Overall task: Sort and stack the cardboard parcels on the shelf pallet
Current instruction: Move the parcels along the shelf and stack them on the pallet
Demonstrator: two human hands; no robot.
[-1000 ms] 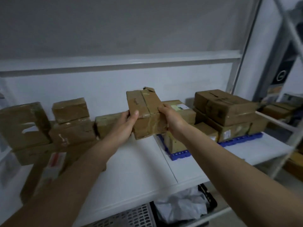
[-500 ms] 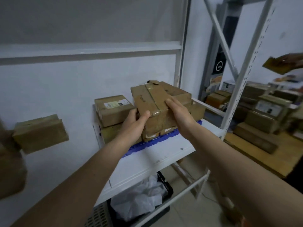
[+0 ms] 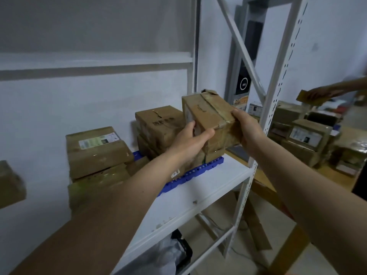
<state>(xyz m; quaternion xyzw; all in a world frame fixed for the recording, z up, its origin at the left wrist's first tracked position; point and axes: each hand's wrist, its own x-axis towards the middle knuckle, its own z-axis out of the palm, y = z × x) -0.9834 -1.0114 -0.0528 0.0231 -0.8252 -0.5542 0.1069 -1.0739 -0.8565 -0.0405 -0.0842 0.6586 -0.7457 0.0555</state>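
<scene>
Holding: both hands gripped one cardboard parcel [image 3: 208,118], raised above the blue pallet [image 3: 190,174] at the shelf's [image 3: 208,192] right end.
Parcel look: brown, wrapped in glossy tape, a torn flap sticking up at its far top edge, a pale label on its left face.
Left hand [image 3: 190,141]: fingers curled round the parcel's near-left corner, thumb pressed on the top face, fingertips over the label.
Right hand [image 3: 248,130]: fingers wrapped round the right end, thumb lying along the top edge.
Hard to make out: print on the label was unreadable; the parcel's underside and the stack directly below the fingers were covered by the left hand and forearm.
Cut off: a blurred box [image 3: 11,184] at the left frame edge.
Pallet contents: left of the fingers, a labelled box [image 3: 97,149] sat atop another; just beyond the left fingers, a box with dark print [image 3: 158,126] topped a second stack.
Beyond the right fingers: more boxes [image 3: 303,139] on a wooden surface, another person's hand [image 3: 317,94] holding a flat piece.
</scene>
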